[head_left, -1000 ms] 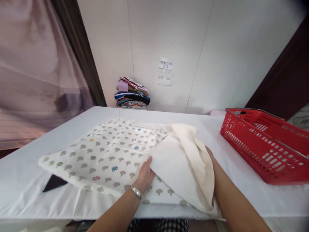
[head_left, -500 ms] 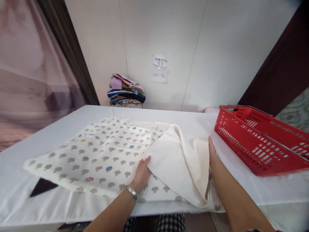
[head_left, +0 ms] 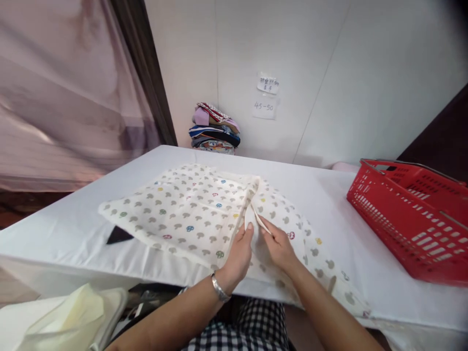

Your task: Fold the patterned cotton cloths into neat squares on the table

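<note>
A white cloth with a mushroom print (head_left: 197,209) lies spread over the white-covered table (head_left: 318,195). Most mushrooms are grey-brown, with a few in blue, red, green and yellow. Near its middle, a raised fold runs away from me. My left hand (head_left: 239,251), a silver bracelet at its wrist, grips the cloth on the left side of this fold. Close beside it, my right hand (head_left: 278,245) pinches the cloth's edge from the right. The right part of the cloth slopes down toward the table's front edge.
A red plastic basket (head_left: 405,219) stands on the table at the right. Folded fabrics (head_left: 215,129) are stacked at the back by the wall, below paper signs (head_left: 265,106). A pale pink curtain (head_left: 69,92) hangs at the left.
My right hand has moved left, close to my left hand, bringing the cloth's edge along. The flap's plain underside was showing; now the printed side faces up at the right. The view has shifted.
</note>
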Action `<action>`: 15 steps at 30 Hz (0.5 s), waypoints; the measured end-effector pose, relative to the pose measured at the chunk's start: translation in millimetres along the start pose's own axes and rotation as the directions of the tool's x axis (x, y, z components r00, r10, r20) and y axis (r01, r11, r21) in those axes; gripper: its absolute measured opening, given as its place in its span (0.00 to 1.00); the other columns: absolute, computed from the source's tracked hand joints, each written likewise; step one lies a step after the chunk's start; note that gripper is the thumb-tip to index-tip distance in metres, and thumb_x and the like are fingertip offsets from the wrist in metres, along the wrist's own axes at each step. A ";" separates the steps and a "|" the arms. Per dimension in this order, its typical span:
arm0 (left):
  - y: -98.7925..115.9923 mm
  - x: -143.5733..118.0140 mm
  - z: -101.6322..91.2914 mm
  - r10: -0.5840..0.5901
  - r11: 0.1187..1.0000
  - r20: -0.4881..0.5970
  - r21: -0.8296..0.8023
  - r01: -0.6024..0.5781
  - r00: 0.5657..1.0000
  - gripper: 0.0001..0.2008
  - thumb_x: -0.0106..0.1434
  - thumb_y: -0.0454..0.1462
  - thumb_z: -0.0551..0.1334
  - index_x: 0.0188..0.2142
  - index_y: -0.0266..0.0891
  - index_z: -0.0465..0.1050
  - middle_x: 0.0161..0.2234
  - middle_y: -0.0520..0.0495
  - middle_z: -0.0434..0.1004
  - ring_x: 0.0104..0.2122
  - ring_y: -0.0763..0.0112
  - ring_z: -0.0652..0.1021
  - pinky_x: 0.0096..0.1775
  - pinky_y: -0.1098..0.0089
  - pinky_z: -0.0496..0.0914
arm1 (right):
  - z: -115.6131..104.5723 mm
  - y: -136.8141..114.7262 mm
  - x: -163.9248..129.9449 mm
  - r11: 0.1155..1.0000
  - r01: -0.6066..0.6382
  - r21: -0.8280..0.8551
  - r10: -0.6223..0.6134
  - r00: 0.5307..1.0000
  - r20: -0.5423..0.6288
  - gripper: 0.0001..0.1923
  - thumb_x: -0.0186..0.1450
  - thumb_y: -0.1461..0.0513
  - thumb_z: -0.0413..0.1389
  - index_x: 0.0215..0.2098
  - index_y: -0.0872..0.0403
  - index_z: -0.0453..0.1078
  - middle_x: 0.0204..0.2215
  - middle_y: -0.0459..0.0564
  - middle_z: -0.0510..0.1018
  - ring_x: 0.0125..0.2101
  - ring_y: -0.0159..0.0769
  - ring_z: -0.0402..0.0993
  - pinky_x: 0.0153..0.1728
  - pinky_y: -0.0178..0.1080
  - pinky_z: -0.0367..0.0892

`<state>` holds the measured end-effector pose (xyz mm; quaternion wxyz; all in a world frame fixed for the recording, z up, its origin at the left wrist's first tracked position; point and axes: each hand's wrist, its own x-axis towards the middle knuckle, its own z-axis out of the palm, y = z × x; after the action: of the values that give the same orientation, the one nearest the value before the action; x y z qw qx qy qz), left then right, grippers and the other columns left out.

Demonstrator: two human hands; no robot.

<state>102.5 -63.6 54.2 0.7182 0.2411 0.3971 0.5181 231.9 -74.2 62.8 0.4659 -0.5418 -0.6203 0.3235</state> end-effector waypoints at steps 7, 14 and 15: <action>-0.6 -15.4 -14.6 0.119 0.949 0.115 0.279 -0.147 0.986 0.19 0.63 0.44 0.55 0.52 0.41 0.67 0.56 0.45 0.66 0.57 0.61 0.64 0.57 0.63 0.56 | 41.3 3.1 -23.6 0.998 0.054 0.012 -0.052 0.993 -0.110 0.24 0.67 0.53 0.44 0.59 0.51 0.59 0.56 0.49 0.66 0.57 0.44 0.59 0.57 0.51 0.56; -5.7 -20.3 -18.7 0.067 0.986 0.180 0.136 -0.092 0.981 0.17 0.62 0.43 0.55 0.48 0.41 0.69 0.45 0.45 0.74 0.46 0.64 0.72 0.49 0.63 0.65 | 48.5 8.6 -31.2 0.920 0.309 -0.242 -0.322 0.947 -0.015 0.24 0.68 0.58 0.43 0.62 0.49 0.51 0.61 0.49 0.57 0.60 0.41 0.53 0.59 0.52 0.53; -5.9 -20.9 -19.9 0.052 0.992 0.185 0.107 -0.073 0.981 0.16 0.62 0.43 0.55 0.47 0.41 0.70 0.44 0.45 0.74 0.44 0.64 0.72 0.48 0.64 0.65 | 48.0 8.9 -32.1 0.901 0.334 -0.276 -0.347 0.938 0.002 0.24 0.68 0.59 0.43 0.63 0.49 0.50 0.61 0.49 0.56 0.60 0.41 0.52 0.59 0.52 0.53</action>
<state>86.4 -86.6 45.1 0.7199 0.3403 0.3507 0.4929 189.9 -98.6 30.4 0.4510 -0.4913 -0.7327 0.1357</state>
